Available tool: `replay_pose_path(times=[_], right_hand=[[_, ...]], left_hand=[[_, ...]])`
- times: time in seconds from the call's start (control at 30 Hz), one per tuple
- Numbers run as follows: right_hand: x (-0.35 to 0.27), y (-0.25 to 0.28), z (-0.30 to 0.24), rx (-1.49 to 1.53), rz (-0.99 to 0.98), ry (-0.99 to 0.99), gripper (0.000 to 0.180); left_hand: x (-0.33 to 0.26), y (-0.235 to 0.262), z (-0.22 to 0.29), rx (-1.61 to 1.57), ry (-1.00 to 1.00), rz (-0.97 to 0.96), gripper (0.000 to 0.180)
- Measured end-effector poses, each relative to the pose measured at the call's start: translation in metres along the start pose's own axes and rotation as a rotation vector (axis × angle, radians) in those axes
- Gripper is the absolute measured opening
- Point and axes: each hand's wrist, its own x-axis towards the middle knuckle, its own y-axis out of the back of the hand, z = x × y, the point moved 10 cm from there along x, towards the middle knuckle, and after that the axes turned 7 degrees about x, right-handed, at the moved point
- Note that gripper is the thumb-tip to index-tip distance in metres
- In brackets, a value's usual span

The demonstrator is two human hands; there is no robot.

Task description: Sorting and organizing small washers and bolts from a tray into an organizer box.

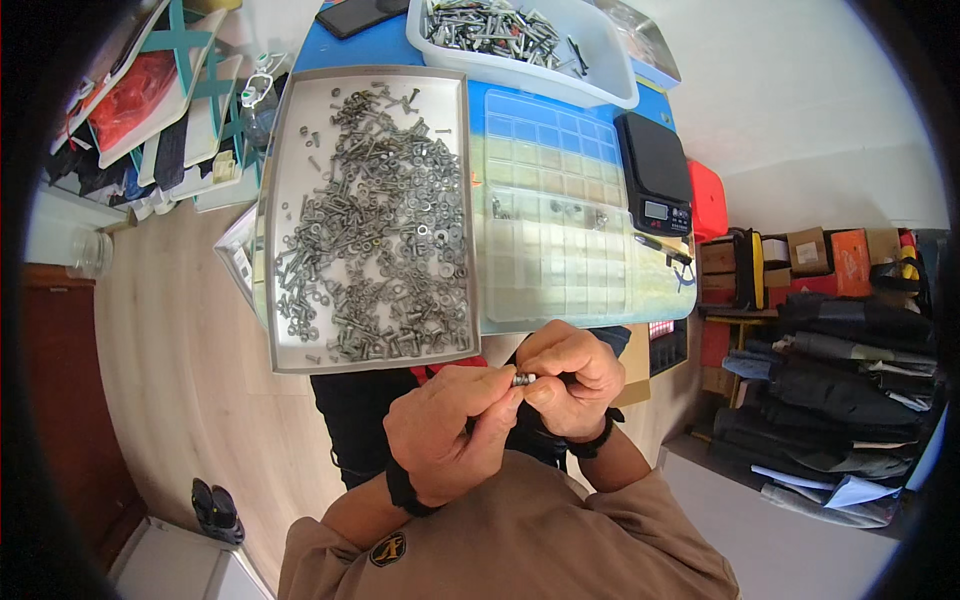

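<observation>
Close in front of my body, both hands meet at a small silver bolt [523,379], which seems to carry a nut or washers; fingers cover much of it. The thumb and forefinger of my left hand [448,428] pinch one end. My right hand [574,378] grips the other end, its fingers curled. Just beyond my left hand lies a shallow grey-white box [300,345] strewn with loose bolts, nuts and washers [400,220]. Past my right hand is a clear compartment organizer [555,255], with a few small metal pieces in some of its cells.
A white plastic tub [620,92] of longer bolts and screws stands at the back of the blue table. Along the right side are a black digital scale [655,165] and a dark pen-like tool [662,248]. A dark phone [360,14] lies at the far left. Folded clothes [830,400] are stacked at right.
</observation>
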Motion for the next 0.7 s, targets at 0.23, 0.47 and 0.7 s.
replay_pose_path(times=[0.23,0.47,0.7], right_hand=[[0.002,0.0,-0.008,-0.075,-0.05,-0.005,0.039],[0.001,0.002,0.0,-0.038,-0.167,-0.082,0.041],[-0.005,0.009,-0.007,-0.061,-0.13,-0.128,0.024]], left_hand=[[0.001,-0.005,0.024,0.152,-0.231,0.003,0.031],[0.0,-0.009,0.027,0.152,-0.229,-0.006,0.019],[-0.001,-0.01,0.023,0.095,-0.171,-0.022,0.015]])
